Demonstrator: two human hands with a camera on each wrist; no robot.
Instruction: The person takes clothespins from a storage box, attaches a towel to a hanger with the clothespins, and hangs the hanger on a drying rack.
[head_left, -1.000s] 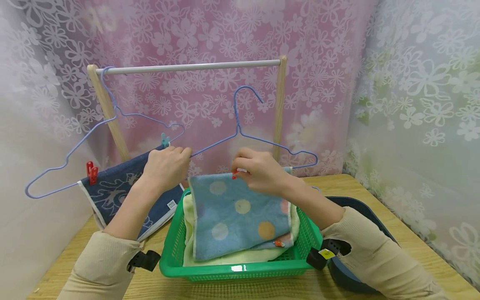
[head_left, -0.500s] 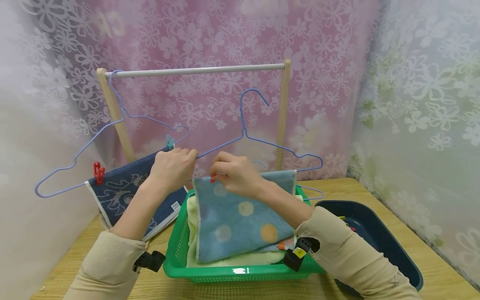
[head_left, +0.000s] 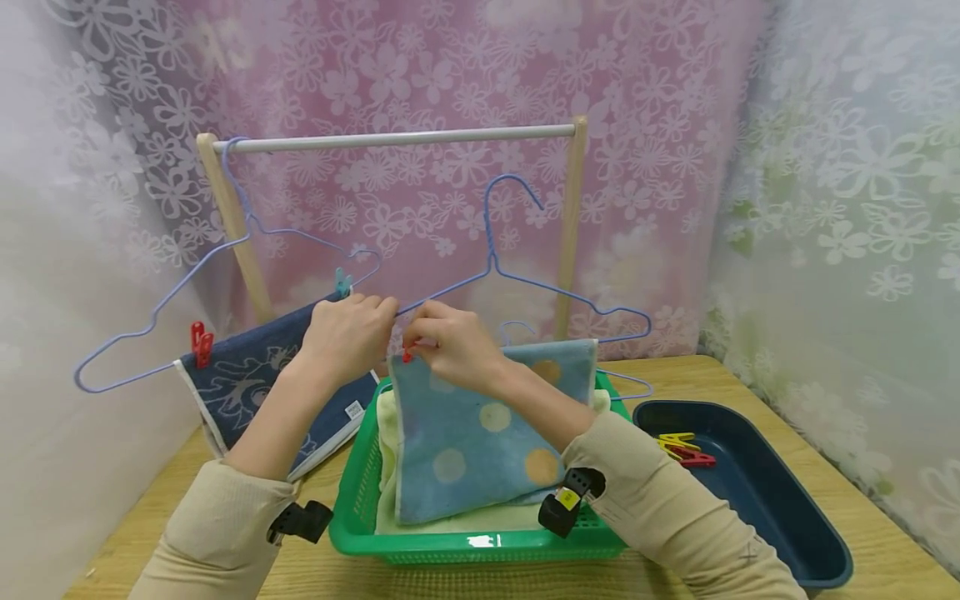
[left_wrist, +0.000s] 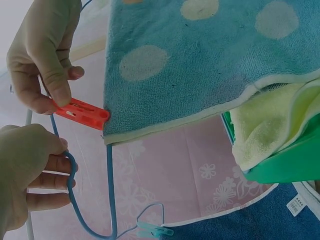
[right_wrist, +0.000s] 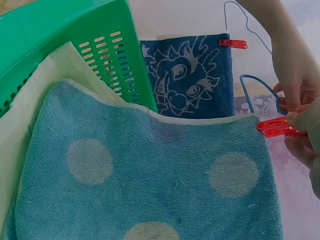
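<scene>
The pale wooden worktop (head_left: 675, 379) carries everything, so a knock against it could jolt the hanging rack with wooden posts and a pale rod (head_left: 405, 137).

In front of the rack stands the green perforated plastic basket (head_left: 420, 546). To its right is the dark blue rectangular tray (head_left: 772, 508); the right sleeve crosses above its near side in the head view, and could catch it if it dropped low.

The lilac-blue wire hanger (head_left: 491, 246) has its hook free, below the rod. If its support slackened, it would probably tip.

The light blue terry towel with pale and orange dots (head_left: 465, 433) appears draped over that hanger's bar, its lower part hanging over the basket. No fastening shows at its farther top corner, so a tilt could let it slide along the smooth wire or bunch up.

The left hand (head_left: 345, 337) has its fingers curled round the hanger's end; the right hand (head_left: 453, 346) pinches a red plastic peg (left_wrist: 82, 114) at the towel's nearer top corner. Working so close together, they could bump each other and shift the cloth.

The peg's tip meets the towel right at its edge. How deeply it bites cannot be told; a shallow hold could spring off.
</scene>
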